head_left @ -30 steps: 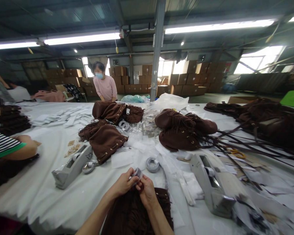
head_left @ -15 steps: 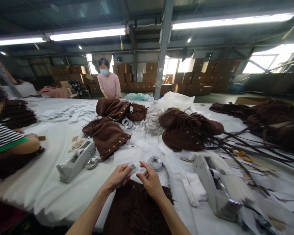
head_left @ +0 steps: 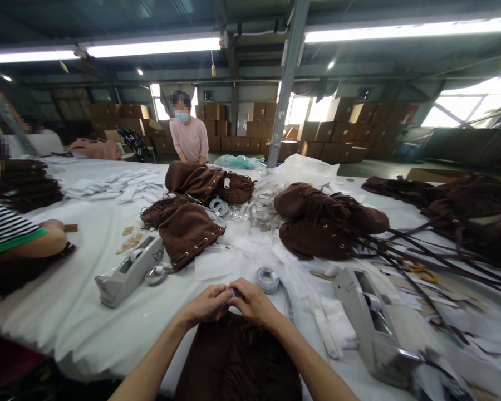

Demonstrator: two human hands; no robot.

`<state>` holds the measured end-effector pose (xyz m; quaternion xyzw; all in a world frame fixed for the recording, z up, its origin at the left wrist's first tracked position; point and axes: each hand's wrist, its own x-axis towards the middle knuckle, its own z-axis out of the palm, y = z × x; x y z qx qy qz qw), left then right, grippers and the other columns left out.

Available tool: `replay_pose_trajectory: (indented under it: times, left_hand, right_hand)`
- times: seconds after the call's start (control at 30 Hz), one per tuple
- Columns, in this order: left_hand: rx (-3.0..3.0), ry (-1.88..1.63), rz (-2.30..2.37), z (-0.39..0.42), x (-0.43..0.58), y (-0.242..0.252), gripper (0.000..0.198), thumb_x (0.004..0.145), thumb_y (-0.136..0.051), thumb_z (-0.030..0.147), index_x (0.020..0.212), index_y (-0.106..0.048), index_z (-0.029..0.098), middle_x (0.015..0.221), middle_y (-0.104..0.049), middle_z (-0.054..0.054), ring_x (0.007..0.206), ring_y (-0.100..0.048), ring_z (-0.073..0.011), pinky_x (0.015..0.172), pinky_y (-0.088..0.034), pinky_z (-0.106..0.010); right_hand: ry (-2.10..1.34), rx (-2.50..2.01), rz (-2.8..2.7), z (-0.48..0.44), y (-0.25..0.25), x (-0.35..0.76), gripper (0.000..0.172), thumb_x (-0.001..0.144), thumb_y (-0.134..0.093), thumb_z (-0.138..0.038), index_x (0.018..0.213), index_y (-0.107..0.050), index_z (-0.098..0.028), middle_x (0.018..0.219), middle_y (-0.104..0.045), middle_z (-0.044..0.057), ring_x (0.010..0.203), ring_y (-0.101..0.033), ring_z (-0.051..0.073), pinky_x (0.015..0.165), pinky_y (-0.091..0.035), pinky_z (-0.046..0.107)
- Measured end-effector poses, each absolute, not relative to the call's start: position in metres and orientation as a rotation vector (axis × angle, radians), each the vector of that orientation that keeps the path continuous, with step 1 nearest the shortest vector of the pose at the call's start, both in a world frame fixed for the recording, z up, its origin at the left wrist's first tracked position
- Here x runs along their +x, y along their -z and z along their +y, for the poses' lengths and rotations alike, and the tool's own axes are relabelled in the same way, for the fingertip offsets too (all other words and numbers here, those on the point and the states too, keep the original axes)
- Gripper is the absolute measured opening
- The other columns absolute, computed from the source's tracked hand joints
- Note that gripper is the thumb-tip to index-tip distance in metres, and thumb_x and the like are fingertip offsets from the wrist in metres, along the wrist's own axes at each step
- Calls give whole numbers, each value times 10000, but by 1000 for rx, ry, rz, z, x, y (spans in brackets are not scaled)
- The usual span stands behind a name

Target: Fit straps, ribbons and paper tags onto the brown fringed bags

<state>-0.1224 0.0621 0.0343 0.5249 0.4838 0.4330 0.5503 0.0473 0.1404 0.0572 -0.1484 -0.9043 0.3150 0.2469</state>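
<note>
Both hands meet over the top edge of a brown fringed bag (head_left: 237, 362) that lies in front of me. My left hand (head_left: 211, 303) is closed on a small clear plastic piece (head_left: 234, 294), mostly covered by fingers. Against it, my right hand (head_left: 250, 303) pinches the same piece with thumb and fingers. A metal eyelet shows on the bag just below the hands. Beyond my right hand lies a coil of clear grey strip (head_left: 268, 279), its loose end trailing toward the bag.
Tape dispensers stand to the left (head_left: 129, 273) and right (head_left: 376, 328). Brown drawstring bags (head_left: 192, 236) and fringed bags (head_left: 317, 223) lie ahead. Yellow-handled scissors (head_left: 421, 272) rest among scraps at right. A co-worker in stripes (head_left: 12, 228) sits left; another person (head_left: 188, 136) stands across the table.
My right hand has come in to the left, its open fingers closing on the clear piece held by my left hand. The view has shifted slightly.
</note>
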Motion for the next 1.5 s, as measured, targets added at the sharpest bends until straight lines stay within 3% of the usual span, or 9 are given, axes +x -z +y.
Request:
replay_pose_trajectory:
  times: [0.17, 0.4, 0.5, 0.57, 0.7, 0.87, 1.33, 1.5]
  left_hand:
    - [1232, -989, 1086, 61, -123, -36, 474, 782, -567, 612, 855, -542, 145, 644, -502, 23, 521, -438, -80, 480, -315, -193]
    - [1237, -983, 1092, 63, -122, -27, 493, 788, -558, 601, 945, -587, 134, 619, -528, 18, 495, -448, -87, 487, -343, -205]
    - [1248, -928, 1057, 65, -120, -26, 525, 805, -529, 597, 1061, -580, 141, 697, -605, -22, 492, -504, -102, 484, -380, -217]
    - [1264, -906, 1060, 66, -120, -26, 537, 811, -516, 600, 1090, -575, 145, 719, -624, -33, 443, -473, -85, 438, -340, -203]
    - [1258, -938, 1115, 67, -120, -25, 500, 822, -500, 606, 949, -603, 134, 659, -583, -13, 427, -405, -61, 401, -227, -188]
    - [1261, -1010, 1104, 68, -119, -20, 486, 814, -533, 594, 941, -589, 129, 592, -484, 32, 453, -366, -65, 422, -218, -197]
    - [1212, -822, 1177, 68, -121, -12, 544, 765, -497, 700, 774, -507, 156, 553, -490, 39, 418, -321, -60, 409, -166, -213]
    - [1215, -884, 1234, 70, -119, -7, 570, 755, -480, 721, 818, -521, 156, 519, -454, 50, 433, -331, -76, 427, -192, -221]
  right_hand:
    - [-889, -403, -2465, 140, -56, 51, 211, 831, -551, -167, 1036, -601, -185, 947, -638, 47, 868, -590, 170, 768, -442, 265]
    - [-955, -391, -2443, 139, -58, 57, 333, 798, -648, -269, 1127, -621, -225, 975, -648, 38, 869, -596, 172, 771, -455, 266]
    - [-965, -384, -2427, 140, -55, 57, 245, 829, -606, -231, 1068, -658, -234, 945, -652, 32, 871, -600, 168, 786, -455, 269]
    - [-952, -412, -2421, 142, -51, 56, 227, 845, -570, -197, 1052, -659, -229, 927, -652, 33, 870, -601, 168, 793, -454, 273]
    - [-903, -436, -2442, 143, -48, 55, 244, 843, -563, -177, 1071, -639, -217, 962, -641, 46, 901, -592, 177, 803, -451, 280]
    - [-854, -409, -2452, 140, -49, 54, 249, 850, -527, -146, 1069, -620, -219, 987, -621, 42, 931, -580, 171, 820, -445, 273]
    - [-456, -560, -2636, 131, -34, 59, 233, 896, -518, -276, 1118, -499, -210, 985, -567, 57, 917, -572, 183, 766, -457, 252]
    - [-428, -493, -2713, 131, -34, 63, 332, 878, -508, -188, 1197, -417, -204, 1009, -550, 52, 886, -579, 172, 748, -482, 233]
